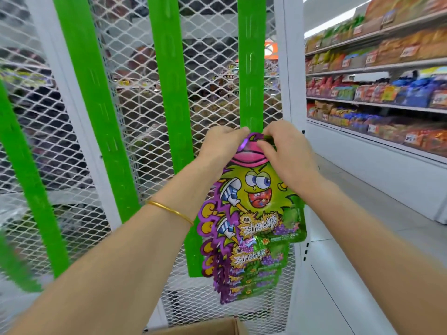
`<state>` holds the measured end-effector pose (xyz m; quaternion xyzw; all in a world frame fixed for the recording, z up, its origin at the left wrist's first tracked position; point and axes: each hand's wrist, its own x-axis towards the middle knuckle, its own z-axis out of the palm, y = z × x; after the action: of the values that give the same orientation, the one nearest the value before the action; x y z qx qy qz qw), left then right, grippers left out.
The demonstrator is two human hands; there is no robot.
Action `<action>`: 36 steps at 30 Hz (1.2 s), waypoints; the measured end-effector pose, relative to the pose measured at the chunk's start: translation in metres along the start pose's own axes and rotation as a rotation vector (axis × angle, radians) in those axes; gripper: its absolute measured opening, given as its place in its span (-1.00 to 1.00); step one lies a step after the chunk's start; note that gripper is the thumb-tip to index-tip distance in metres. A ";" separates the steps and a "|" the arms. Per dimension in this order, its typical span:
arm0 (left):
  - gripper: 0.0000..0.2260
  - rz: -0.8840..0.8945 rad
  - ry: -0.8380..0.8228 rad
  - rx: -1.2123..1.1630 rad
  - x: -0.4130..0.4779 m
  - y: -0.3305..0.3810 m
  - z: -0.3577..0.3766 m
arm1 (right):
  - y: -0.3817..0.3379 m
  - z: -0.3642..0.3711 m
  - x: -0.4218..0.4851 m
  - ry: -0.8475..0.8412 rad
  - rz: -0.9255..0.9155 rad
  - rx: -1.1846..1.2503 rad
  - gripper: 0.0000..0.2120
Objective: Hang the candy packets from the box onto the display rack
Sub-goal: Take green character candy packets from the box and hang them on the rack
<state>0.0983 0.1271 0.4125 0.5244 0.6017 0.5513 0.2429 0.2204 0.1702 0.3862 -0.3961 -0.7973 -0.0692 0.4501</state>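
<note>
Both hands close on the top of one candy packet (256,197). The left hand (222,143) has its fingers curled in and pinches the packet's upper edge, and the right hand (287,151), at 3 o'clock of it, has fingers bent tight over the same edge by the pink cap of the printed cartoon. The packet's top lies against the rightmost green strip (250,68), which runs to 12 o'clock from the hands, and the rest of it hangs toward 6 o'clock. It is glossy foil with a jagged purple outline, a lime-green cartoon face and grape artwork. Below it, at 6 o'clock, more packets (254,274) of the same print overlap like shingles; their edges crowd too closely for a sure count. Four flat green slotted strips can be counted on the display rack (135,93), a white frame filled with diamond-pattern wire mesh. One thin gold bangle (169,210) circles the left wrist. One brown cardboard box (208,327) shows its flap at 6 o'clock at the frame's bottom edge. At 2 o'clock, store shelves (387,102) hold blurred, colourful bags.
</note>
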 end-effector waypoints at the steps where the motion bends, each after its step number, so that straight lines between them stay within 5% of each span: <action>1: -0.73 0.003 0.007 -0.013 0.000 0.000 0.000 | 0.001 0.001 -0.002 -0.010 -0.001 -0.013 -0.84; 12: -0.79 0.245 -0.028 0.311 -0.006 -0.035 -0.003 | 0.012 0.012 -0.017 -0.129 0.016 0.047 -0.85; 22: -0.63 0.393 0.024 0.437 -0.018 -0.055 0.000 | 0.018 0.014 -0.025 -0.089 0.021 0.006 -0.61; 27: -0.55 0.569 0.170 0.558 -0.042 -0.070 -0.016 | 0.016 0.011 -0.042 0.140 -0.042 -0.174 -0.57; 30: -0.60 0.582 0.179 0.526 -0.083 -0.102 -0.032 | -0.008 0.015 -0.076 0.275 -0.137 -0.041 -0.71; 33: -0.66 0.502 0.074 0.553 -0.132 -0.166 -0.054 | -0.041 0.044 -0.127 0.108 -0.201 0.170 -0.79; 36: -0.71 0.248 -0.014 0.543 -0.174 -0.234 -0.086 | -0.067 0.093 -0.189 -0.251 -0.177 0.250 -0.76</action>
<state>-0.0034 -0.0275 0.1709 0.6436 0.6567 0.3921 0.0286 0.1654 0.0610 0.2022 -0.2712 -0.8812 0.0409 0.3850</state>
